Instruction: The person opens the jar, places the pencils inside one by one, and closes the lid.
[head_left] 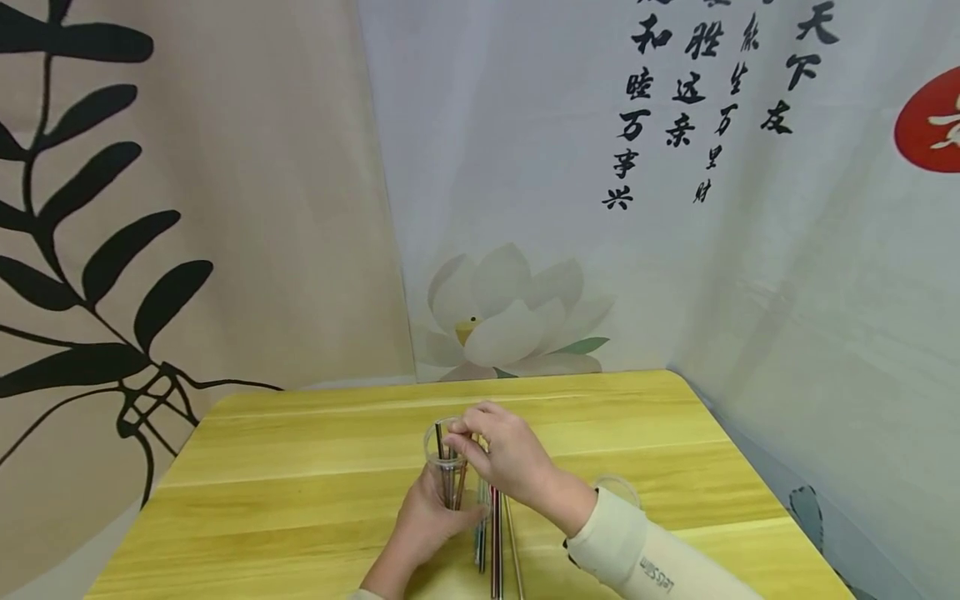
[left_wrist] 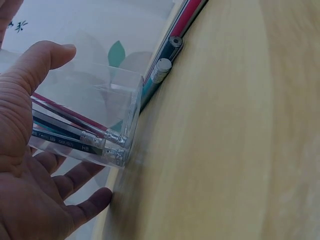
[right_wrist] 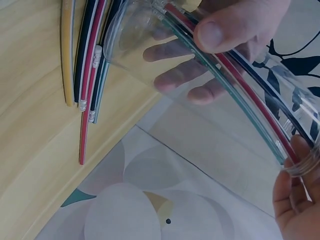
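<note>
While the cup point(left_wrist: 102, 97) was gripped by the left hand point(head_left: 432, 514), a red pencil point(right_wrist: 253, 99) standing inside seemed pinched near the rim by the right hand point(head_left: 510, 450), its length running along the cup.

Forward head view, close wrist views, shared cup point(left_wrist: 111, 92)
</note>
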